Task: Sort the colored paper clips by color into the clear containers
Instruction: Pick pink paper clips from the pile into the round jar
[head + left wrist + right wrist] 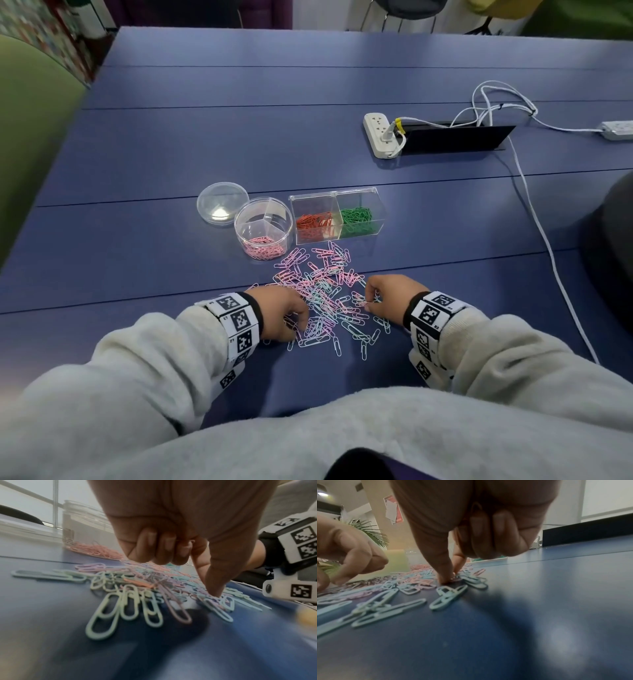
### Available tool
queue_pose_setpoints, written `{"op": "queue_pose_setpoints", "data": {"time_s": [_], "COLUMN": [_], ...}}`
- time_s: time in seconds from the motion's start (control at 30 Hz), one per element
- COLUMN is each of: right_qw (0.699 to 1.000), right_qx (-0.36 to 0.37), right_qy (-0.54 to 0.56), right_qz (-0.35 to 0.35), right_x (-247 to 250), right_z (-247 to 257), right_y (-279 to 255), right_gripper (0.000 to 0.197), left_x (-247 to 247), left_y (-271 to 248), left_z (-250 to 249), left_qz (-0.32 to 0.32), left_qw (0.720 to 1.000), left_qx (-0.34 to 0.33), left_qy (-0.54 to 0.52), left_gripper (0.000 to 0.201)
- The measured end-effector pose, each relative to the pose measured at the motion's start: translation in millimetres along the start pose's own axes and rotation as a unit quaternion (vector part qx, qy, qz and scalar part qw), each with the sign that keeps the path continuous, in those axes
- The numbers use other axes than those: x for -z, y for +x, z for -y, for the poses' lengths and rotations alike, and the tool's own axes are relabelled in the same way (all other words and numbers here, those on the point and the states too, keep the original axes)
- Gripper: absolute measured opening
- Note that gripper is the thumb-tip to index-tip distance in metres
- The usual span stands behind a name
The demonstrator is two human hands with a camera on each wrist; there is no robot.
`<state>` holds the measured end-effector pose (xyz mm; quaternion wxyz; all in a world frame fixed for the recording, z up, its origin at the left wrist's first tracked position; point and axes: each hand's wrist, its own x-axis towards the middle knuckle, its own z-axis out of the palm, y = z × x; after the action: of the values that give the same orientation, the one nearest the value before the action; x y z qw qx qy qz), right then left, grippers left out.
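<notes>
Sitting on the blue counter (239,137), a loose paper clip pile (322,291) of pink, lilac and mint sprawls at 6 o'clock from the containers. The rectangular box (337,214) holds orange and green clips; the round tub (263,228) at its 9 o'clock holds pink ones. Left hand (286,313) has fingers curled, thumb pressed down on the pile. Right hand (385,296) pinches what looks like a pink clip, thumb against forefinger, though it's blurry.
</notes>
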<state>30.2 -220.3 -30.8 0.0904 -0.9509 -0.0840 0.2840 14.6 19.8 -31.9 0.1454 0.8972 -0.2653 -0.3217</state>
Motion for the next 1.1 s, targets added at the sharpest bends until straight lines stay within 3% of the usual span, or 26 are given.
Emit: {"op": "queue_pose_setpoints", "data": {"time_s": [0.23, 0.5, 0.67, 0.93, 1.1], "right_qw": [0.999, 0.978, 0.947, 0.977, 0.962], "right_qx": [0.017, -0.038, -0.066, -0.049, -0.040], "right_qy": [0.032, 0.197, 0.311, 0.193, 0.246], "right_qz": [-0.012, -0.057, -0.054, -0.078, -0.110], "right_x": [1.8, 6.5, 4.7, 7.1, 3.0], "right_z": [-2.5, -14.6, -18.1, -13.8, -15.5], "right_y": [-1.0, -7.7, -7.0, -7.6, -8.4], "right_gripper": [0.007, 0.024, 0.025, 0.035, 0.025], "left_x": [-6.6, -5.4, -7.9, -8.9, -7.9], "left_y": [3.4, -3.5, -1.0, 5.7, 0.7], "left_z": [0.1, 8.8, 5.8, 3.1, 3.5], "left_qz": [-0.002, -0.001, -0.013, 0.000, -0.080], "left_qw": [1.000, 1.000, 0.999, 0.999, 0.993], "left_qx": [0.000, 0.021, 0.002, 0.015, 0.046], "left_qy": [0.026, 0.014, 0.029, 0.039, -0.068], "left_gripper": [0.017, 0.032, 0.022, 0.011, 0.016]}}
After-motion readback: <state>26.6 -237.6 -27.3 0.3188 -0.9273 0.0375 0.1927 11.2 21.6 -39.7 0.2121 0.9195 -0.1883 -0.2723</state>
